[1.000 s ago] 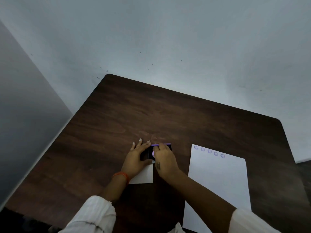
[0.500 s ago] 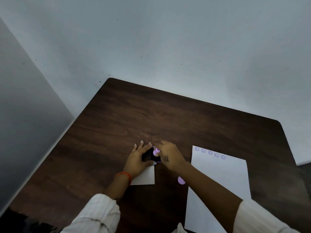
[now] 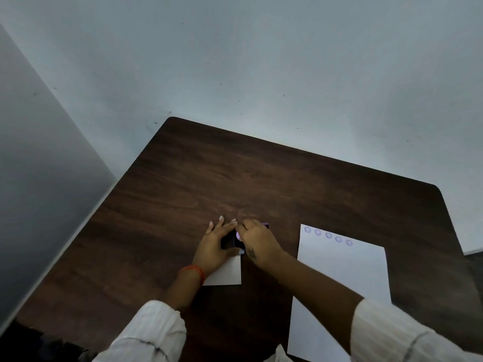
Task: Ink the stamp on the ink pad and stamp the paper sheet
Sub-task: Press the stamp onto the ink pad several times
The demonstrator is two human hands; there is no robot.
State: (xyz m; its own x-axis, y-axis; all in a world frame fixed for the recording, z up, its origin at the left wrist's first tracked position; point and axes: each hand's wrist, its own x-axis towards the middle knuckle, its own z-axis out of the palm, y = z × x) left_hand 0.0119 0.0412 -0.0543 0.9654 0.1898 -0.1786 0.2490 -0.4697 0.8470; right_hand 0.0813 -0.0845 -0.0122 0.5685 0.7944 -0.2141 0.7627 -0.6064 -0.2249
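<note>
A small dark ink pad (image 3: 230, 241) with a purple edge (image 3: 265, 224) lies on the brown table, mostly hidden by both hands. My left hand (image 3: 215, 248) grips its left side between thumb and forefinger, the other fingers spread flat. My right hand (image 3: 258, 244) is closed on a small stamp with a lilac part (image 3: 238, 235), held down over the pad. The white paper sheet (image 3: 342, 288) lies to the right, with a row of several round purple stamp marks (image 3: 328, 235) along its top edge.
A small white card (image 3: 227, 274) lies under my left wrist, just below the pad. The dark wooden table (image 3: 235, 173) stands against a pale wall, with a grey panel at the left. White sleeves cover both forearms.
My right hand stays over the ink pad with the stamp, shifting slightly; half a second ago it was tilted more to the right. My left hand has kept its hold on the pad.
</note>
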